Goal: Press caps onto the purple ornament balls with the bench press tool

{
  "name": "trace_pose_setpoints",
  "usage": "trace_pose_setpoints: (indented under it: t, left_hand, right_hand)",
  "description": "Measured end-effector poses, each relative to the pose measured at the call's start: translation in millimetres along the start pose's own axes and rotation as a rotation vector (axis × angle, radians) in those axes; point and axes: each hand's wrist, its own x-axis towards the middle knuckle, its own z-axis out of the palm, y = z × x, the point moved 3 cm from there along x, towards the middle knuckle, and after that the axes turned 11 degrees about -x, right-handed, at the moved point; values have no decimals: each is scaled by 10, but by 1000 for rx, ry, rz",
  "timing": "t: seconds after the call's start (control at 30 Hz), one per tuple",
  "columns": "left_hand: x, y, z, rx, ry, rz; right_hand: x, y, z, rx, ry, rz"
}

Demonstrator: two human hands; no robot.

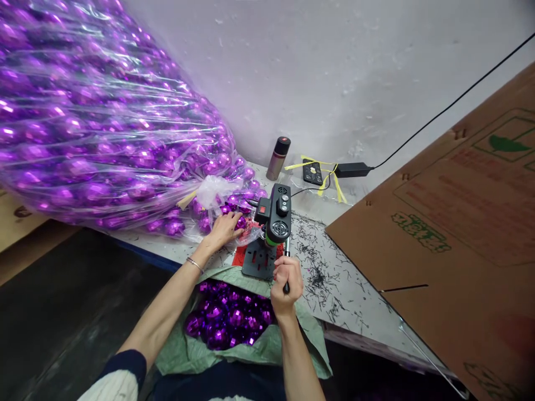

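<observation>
My left hand is at the mouth of the clear plastic bag, with thumb and fingertips around a shiny purple mirrored ball. My right hand is wrapped around the lever handle of a small black bench drill press. The press has a red switch and stands on a slotted black base. The space under its head is partly hidden from above. In front of me, a green woven sack lies open, holding many purple balls.
A huge clear bag of purple balls fills the left. Black shavings litter the white table. Behind the press are a spray can, a phone-like black device and a power adapter. A cardboard box leans in at right.
</observation>
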Motion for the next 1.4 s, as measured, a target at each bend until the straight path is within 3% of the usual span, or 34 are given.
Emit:
trace_pose_setpoints:
  t: [0.13,0.3,0.43,0.53,0.73,0.87,0.97,1.03,1.1,1.2,1.27,1.33,1.4]
  left_hand:
    - [-136,-22,-54,-349,128,35]
    - [-469,69,-123,-1109,339,-166]
    - [-761,240,20,-1660,304,-298]
    - [-871,307,180,-1855,217,-412]
    - [-998,334,354,-1946,144,-530]
    - [-1199,419,444,-1912,32,-507]
    - [-1393,550,556,-1913,-69,-506]
    - [-1519,661,631,-1901,-126,-507]
    - [-1629,773,689,-1859,-213,-497]
    - [-1747,870,724,-1724,-413,-456]
    - [-1768,828,695,-1624,-464,-435]
    - [-1731,693,619,-1565,-363,-453]
    - [-1671,501,509,-1533,-151,-515]
  right_hand:
    - [19,-3,-11,-11,-7,3]
    - [84,-23,-48,-15,-35,32]
    - [162,-53,-68,-4,-36,77]
    - [202,-71,-77,-1,-35,85]
    - [197,-84,-84,3,-36,88]
    - [66,-2,-61,24,-31,257]
    - [-158,31,-23,33,-207,321]
    - [-363,-9,-17,27,-384,255]
    - [-589,-57,-70,12,-476,193]
    - [-905,-42,-311,-26,-414,223]
    - [-1100,26,-602,-69,-330,277]
    - [-1290,89,-1029,-133,-205,349]
    - [-1485,76,-1574,-223,-26,461]
